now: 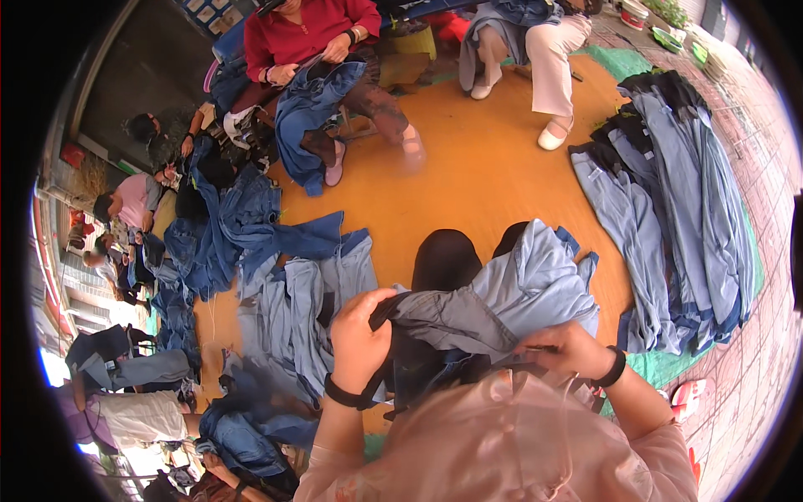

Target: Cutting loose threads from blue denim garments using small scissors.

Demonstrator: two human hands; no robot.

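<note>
Across my black-clad knees lies a pair of jeans [535, 284], light blue outside with a grey, dark-edged part turned up. My left hand [361, 335] is closed on the dark edge of this garment at its left end. My right hand [565, 351] has curled fingers at the grey fabric's right side, by something small and dark that I cannot make out; what it grips is unclear. Just left of my knees, a heap of pale-blue jeans [288, 309] lies on the orange board [435, 192].
A long pile of jeans [669, 217] lies at the right on the board, over green sheeting [661, 364], beside tiled paving [749, 109]. Opposite, a co-worker in red [301, 42] holds denim; another's legs [548, 84] show. More co-workers [138, 205] and dark-blue denim heaps [209, 243] fill the left.
</note>
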